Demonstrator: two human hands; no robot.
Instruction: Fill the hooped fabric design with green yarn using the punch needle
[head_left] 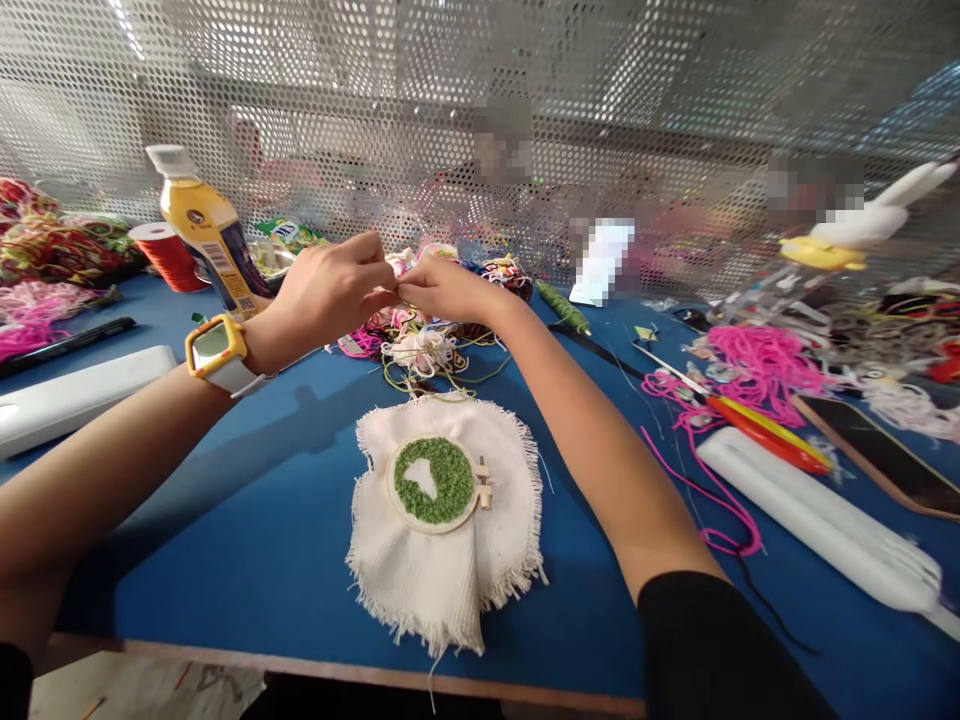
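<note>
My left hand (326, 282), with a yellow-framed watch (216, 347) on its wrist, is closed in a pinch over a tangled pile of yarn (424, 352). Fingertip to fingertip with it, my right hand (446, 290) is closed too. What lies between the fingers is too small to make out. Nearer to me on the table, a cream cloth (510, 520) with frayed edges is stretched in a small round embroidery hoop (391, 492). Green looped stitches (450, 480) fill most of the hoop around a bare white patch. Neither hand touches the cloth.
A tilted drink bottle (199, 225) and a red thread spool (169, 258) stand at the left, near a white case (82, 400). To the right lie pink yarn (765, 370), a yellow-and-red tool (772, 432), a phone (885, 450) and a long white device (817, 520). Perforated metal (375, 60) rises behind.
</note>
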